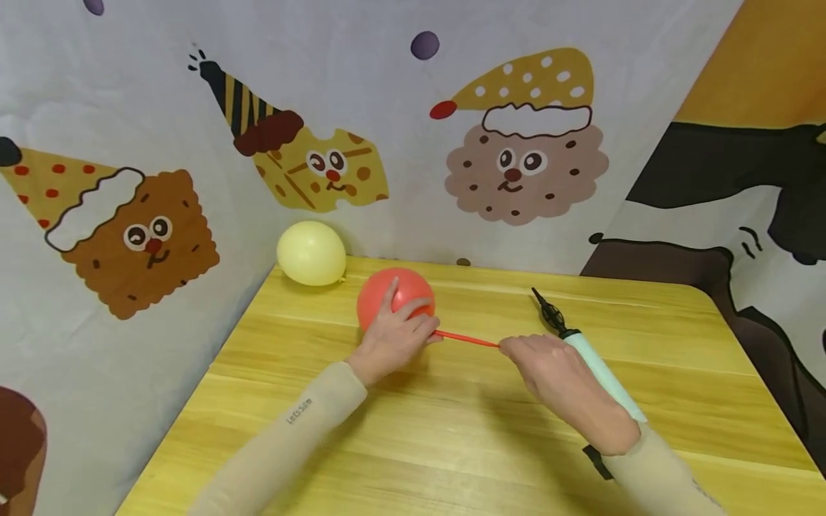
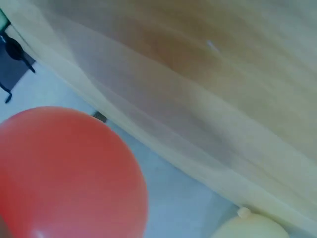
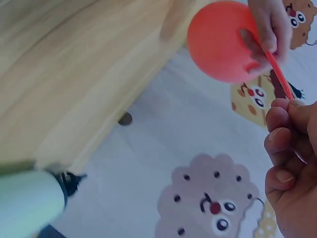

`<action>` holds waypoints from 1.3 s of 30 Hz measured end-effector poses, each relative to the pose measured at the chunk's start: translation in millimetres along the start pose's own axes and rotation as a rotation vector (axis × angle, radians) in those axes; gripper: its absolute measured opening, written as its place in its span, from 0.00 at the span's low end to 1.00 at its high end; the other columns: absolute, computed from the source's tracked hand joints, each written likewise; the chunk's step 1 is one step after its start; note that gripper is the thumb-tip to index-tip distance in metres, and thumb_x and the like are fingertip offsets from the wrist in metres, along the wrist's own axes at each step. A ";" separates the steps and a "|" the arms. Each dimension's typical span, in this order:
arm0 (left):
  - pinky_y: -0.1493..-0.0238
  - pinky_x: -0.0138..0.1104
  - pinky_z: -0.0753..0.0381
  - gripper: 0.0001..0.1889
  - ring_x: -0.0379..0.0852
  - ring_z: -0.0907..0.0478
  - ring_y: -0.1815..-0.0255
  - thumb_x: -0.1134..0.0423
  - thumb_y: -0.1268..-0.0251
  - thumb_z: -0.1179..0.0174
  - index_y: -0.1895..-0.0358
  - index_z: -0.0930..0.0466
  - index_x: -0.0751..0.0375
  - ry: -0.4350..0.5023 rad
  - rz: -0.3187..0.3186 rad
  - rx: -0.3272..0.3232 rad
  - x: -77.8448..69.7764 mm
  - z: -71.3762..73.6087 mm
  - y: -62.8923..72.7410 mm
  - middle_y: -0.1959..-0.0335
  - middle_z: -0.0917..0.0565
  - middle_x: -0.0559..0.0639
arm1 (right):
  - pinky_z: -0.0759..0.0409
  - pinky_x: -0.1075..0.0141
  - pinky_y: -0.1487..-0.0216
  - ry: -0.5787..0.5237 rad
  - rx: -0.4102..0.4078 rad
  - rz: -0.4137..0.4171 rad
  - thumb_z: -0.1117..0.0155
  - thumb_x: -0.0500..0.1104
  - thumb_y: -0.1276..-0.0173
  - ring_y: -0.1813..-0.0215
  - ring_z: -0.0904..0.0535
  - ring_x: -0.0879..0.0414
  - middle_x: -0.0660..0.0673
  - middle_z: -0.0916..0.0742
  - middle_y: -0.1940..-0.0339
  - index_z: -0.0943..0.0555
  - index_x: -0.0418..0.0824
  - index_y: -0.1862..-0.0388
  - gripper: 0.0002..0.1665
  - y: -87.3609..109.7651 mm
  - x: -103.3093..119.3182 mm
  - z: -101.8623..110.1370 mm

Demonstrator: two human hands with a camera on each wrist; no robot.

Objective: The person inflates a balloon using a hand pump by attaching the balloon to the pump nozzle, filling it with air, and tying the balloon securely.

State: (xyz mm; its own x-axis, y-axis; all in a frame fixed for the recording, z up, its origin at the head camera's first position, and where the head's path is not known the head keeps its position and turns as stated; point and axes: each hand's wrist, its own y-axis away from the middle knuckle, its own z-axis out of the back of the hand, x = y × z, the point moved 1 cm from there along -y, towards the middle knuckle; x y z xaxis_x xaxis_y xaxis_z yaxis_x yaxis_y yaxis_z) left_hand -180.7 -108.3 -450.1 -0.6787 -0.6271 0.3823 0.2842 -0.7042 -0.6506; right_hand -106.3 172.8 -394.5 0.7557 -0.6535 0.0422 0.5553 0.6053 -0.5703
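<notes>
One red balloon lies under the left hand, with its thin red neck stretched across the gap to the right hand. On the left, the fingers are spread over the near right side of the balloon, while the thumb grips the root of the neck, as the right wrist view shows. On the right, the fingers are drawn in narrow and pinch the far tip of the neck between thumb and forefinger, the others curled in loosely beside them. Between the two sets of fingers the neck runs taut and nearly straight, and the round body sits on the left fingers' side, well apart from the right ones

Beyond the left fingers and further to the left is a yellow balloon, near the red one but apart from it, its knot turned towards the right. Past the right fingers lies a pale green pump, its black nozzle ahead of them and its barrel slanting back to the right, partly hidden by the hand and wrist; a black handle shows behind those fingers, just beside the wrist. Below all the fingers spreads a wood-grained desk, and beyond them hangs a pale cloth printed with cartoon faces in party hats
</notes>
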 end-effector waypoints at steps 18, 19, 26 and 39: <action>0.26 0.58 0.36 0.07 0.44 0.17 0.45 0.58 0.25 0.37 0.57 0.12 0.55 0.435 0.009 -0.046 -30.6 24.3 -36.5 0.60 0.10 0.43 | 0.24 0.59 0.75 0.074 -0.272 -0.059 0.54 0.50 0.13 0.74 0.18 0.52 0.45 0.12 0.70 0.17 0.36 0.56 0.23 -36.1 -25.1 -5.0; 0.26 0.57 0.35 0.08 0.44 0.17 0.45 0.57 0.24 0.37 0.57 0.12 0.55 0.497 0.023 -0.044 -33.5 26.3 -38.7 0.60 0.10 0.42 | 0.23 0.58 0.75 0.061 -0.281 -0.074 0.53 0.48 0.14 0.75 0.19 0.51 0.44 0.12 0.70 0.17 0.36 0.56 0.22 -39.0 -25.8 -9.9; 0.24 0.52 0.37 0.06 0.43 0.19 0.44 0.60 0.26 0.36 0.58 0.12 0.57 0.849 0.089 0.009 -44.1 35.9 -39.8 0.63 0.11 0.41 | 0.22 0.55 0.76 -0.094 -0.311 -0.241 0.30 0.32 0.30 0.80 0.23 0.52 0.46 0.16 0.77 0.16 0.35 0.59 0.04 -53.8 -28.3 -33.4; 0.40 0.45 0.18 0.15 0.48 0.25 0.35 0.69 0.26 0.38 0.40 0.15 0.66 1.570 0.762 -0.062 -34.9 57.3 -53.2 0.42 0.14 0.56 | 0.16 0.59 0.73 -0.322 -0.189 -0.351 0.36 0.36 0.24 0.73 0.15 0.53 0.45 0.11 0.70 0.14 0.39 0.56 0.05 -68.9 -9.0 -40.3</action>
State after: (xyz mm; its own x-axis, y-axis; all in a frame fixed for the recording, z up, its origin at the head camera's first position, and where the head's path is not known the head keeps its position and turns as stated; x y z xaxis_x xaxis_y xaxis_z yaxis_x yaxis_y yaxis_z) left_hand -133.4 -68.0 -391.3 -0.3829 0.1329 -0.9142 0.8256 -0.3947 -0.4032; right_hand -165.3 118.7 -388.7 0.6200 -0.6113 0.4919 0.7449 0.2618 -0.6136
